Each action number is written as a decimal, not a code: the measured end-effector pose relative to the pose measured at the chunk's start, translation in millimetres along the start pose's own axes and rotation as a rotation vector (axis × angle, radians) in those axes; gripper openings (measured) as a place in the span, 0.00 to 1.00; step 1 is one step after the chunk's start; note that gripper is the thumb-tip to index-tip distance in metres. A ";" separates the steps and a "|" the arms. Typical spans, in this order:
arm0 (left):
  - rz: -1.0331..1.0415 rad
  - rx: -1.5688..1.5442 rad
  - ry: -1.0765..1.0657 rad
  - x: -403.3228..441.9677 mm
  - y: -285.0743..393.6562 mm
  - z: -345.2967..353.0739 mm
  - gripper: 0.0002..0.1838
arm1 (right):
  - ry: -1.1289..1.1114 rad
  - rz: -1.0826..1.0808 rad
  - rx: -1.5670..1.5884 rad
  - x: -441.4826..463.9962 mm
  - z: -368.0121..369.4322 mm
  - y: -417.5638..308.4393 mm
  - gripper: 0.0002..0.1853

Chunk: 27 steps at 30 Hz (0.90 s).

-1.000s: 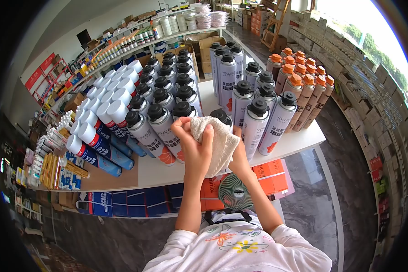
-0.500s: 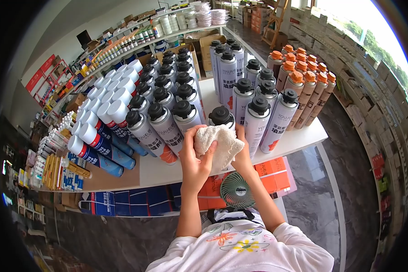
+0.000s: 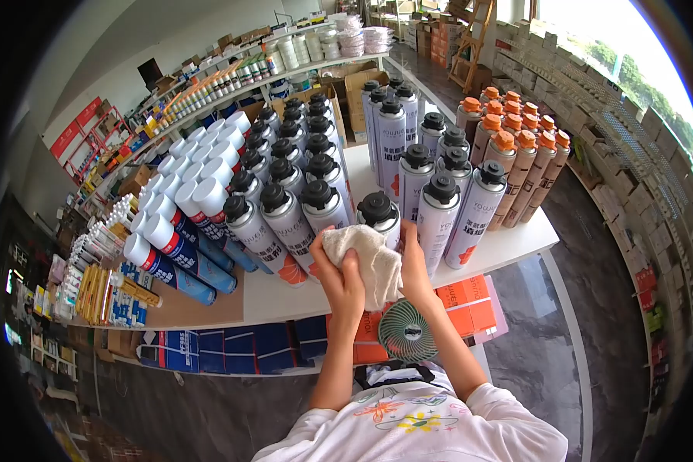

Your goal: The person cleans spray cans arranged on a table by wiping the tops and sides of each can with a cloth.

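Note:
A cream cloth (image 3: 373, 266) is gripped by my left hand (image 3: 341, 279), its fingers closed on the fabric. Behind the cloth stands a can with a black cap (image 3: 378, 209), its lower body covered. My right hand (image 3: 414, 266) is at the right side of that can, its fingers curled round it and partly hidden by the cloth and can. Grey-white cans with black caps (image 3: 285, 215) are grouped to the left, and similar cans (image 3: 441, 212) stand just right of my right hand.
Blue cans with white caps (image 3: 179, 258) fill the left of the white table (image 3: 516, 245); brown cans with orange caps (image 3: 516, 165) stand at its right. Below are blue boxes (image 3: 231, 350), orange boxes (image 3: 466, 308) and a green fan (image 3: 406, 331). Shelves (image 3: 231, 94) lie beyond.
The cloth and my left hand have come down from near the can's cap to its front, leaving the black cap in full view. The view has shifted slightly.

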<state>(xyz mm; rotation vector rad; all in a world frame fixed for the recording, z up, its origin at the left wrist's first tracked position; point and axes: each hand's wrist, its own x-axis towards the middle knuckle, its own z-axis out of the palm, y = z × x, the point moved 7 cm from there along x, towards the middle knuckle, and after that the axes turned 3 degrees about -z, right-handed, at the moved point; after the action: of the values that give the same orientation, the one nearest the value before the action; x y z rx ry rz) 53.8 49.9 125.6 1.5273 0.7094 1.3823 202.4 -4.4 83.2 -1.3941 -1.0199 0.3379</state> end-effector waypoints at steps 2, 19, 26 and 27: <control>-0.123 -0.183 0.014 8.2 -5.9 -4.4 0.21 | -0.023 -0.064 0.042 1.7 -5.3 -11.7 0.45; -0.025 -0.069 -0.240 40.1 31.8 28.8 0.20 | 0.001 -0.089 -0.002 5.9 -10.1 -25.6 0.33; 0.050 0.052 -0.199 41.4 42.2 28.2 0.15 | 0.021 -0.087 0.001 5.7 -8.7 -18.1 0.33; 0.049 0.052 -0.199 42.4 39.8 27.7 0.15 | 0.021 -0.086 0.000 5.4 -8.8 -19.6 0.33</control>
<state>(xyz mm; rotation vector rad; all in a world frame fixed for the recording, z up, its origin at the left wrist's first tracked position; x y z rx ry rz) 82.6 64.1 181.4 1.7059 0.5913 1.2345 205.0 -10.2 104.4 -1.3467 -1.0593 0.2593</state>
